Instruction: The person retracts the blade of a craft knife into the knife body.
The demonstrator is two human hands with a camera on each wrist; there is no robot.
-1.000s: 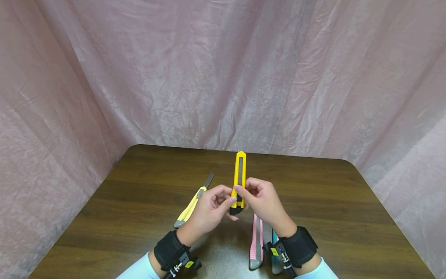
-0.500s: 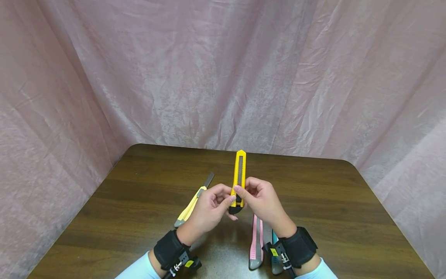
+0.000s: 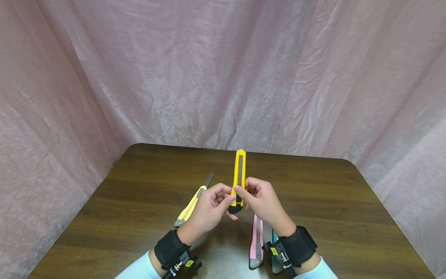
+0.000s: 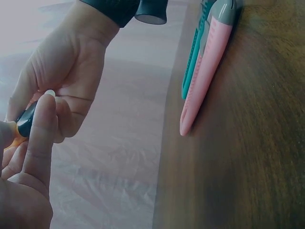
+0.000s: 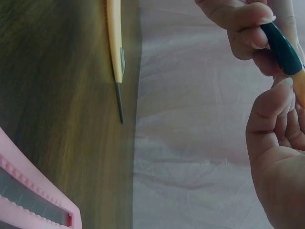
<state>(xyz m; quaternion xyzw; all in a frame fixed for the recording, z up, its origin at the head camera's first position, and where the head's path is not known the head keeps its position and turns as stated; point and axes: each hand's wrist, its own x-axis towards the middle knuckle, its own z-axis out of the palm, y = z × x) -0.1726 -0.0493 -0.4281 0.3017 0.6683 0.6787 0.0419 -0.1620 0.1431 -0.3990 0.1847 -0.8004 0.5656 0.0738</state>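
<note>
A bright yellow utility knife [image 3: 239,170] with a dark end cap stands nearly upright between both hands, above the table; no blade shows past its tip. My left hand [image 3: 210,207] pinches its lower left side, thumb on the front near the cap. From the other side my right hand [image 3: 266,201] grips it, thumb across the front edge just above the black slider. In the left wrist view the dark cap [image 4: 26,119] pokes out between the fingers. The right wrist view shows that cap [image 5: 283,50] beside the fingertips, with the rest of the knife mostly hidden.
A pale yellow utility knife [image 3: 189,205], blade [image 3: 209,179] extended, lies left of the hands on the wooden table [image 3: 331,201]. A pink utility knife [image 3: 256,242] and a teal one [image 3: 275,236], partly under the right wrist, lie in front. A pink curtain [image 3: 209,77] hangs behind.
The yellow knife and both hands keep almost the same place; the knife's tip sits very slightly higher in the view. The grip looks unchanged.
</note>
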